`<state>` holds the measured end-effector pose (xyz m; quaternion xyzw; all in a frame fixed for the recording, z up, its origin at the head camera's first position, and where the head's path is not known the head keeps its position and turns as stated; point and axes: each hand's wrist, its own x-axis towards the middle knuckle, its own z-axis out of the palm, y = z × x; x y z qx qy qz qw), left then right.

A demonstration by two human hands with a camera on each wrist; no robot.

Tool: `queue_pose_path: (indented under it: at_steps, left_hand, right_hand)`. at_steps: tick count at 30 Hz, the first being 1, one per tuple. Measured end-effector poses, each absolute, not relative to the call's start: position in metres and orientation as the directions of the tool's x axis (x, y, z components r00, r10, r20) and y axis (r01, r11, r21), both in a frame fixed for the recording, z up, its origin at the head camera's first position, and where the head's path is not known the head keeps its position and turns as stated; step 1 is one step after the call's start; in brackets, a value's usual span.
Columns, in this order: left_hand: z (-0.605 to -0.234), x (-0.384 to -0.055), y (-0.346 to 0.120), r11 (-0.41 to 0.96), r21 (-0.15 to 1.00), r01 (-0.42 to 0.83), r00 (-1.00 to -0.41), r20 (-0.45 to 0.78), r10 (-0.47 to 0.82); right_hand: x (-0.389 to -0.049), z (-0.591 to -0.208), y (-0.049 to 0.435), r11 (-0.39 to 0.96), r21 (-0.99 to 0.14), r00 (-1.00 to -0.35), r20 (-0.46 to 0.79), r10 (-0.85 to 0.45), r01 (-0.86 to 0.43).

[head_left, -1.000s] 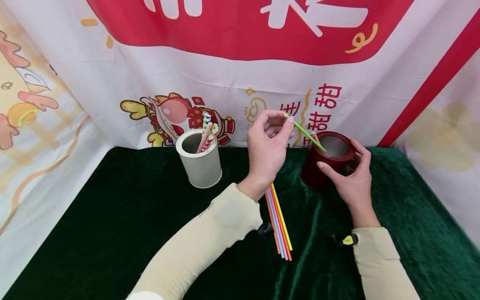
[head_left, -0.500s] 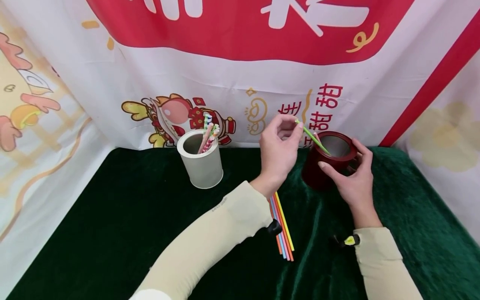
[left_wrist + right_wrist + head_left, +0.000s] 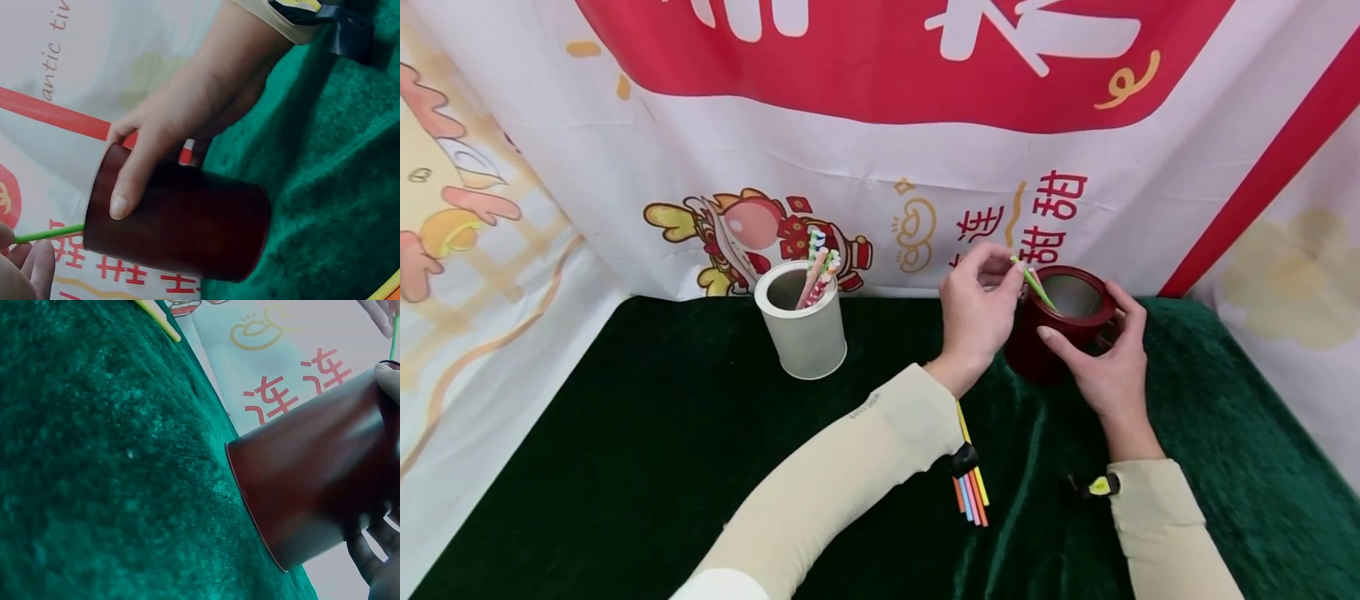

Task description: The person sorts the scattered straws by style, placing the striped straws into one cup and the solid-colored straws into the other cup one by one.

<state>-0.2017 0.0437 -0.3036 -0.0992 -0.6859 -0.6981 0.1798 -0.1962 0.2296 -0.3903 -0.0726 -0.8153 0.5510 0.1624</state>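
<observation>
My left hand (image 3: pixel 976 312) pinches a thin green straw (image 3: pixel 1034 286) between thumb and fingertips. The straw slants down, its lower end inside the mouth of a dark red cup (image 3: pixel 1033 346). My right hand (image 3: pixel 1111 371) grips this cup from the right, thumb on the near side and fingers round the far side. In the left wrist view, the green straw (image 3: pixel 53 234) runs from the left fingertips over the cup's rim. The right wrist view shows the cup (image 3: pixel 312 469) standing on the cloth. A pink tip shows at its rim beside the green straw.
A white cup (image 3: pixel 808 342) with several patterned straws (image 3: pixel 820 275) stands to the left. Several orange, blue, pink and yellow straws (image 3: pixel 973 496) lie on the dark green cloth (image 3: pixel 625 458), partly under my left forearm. A printed white backdrop (image 3: pixel 865 158) hangs behind.
My left hand has moved right and slightly down, bringing the green straw closer to the red cup and further into its mouth. The right hand stays on the cup.
</observation>
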Motion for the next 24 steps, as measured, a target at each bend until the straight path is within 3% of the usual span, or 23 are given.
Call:
queue_pose_path:
  at_steps: [24]
  left_hand:
    - [-0.325, -0.209, 0.059, 0.022, 0.943, 0.333, -0.943, 0.334, -0.018]
  right_hand:
    - [-0.196, -0.395, 0.229, 0.39, -0.916, -0.93, 0.223, 0.293, -0.097]
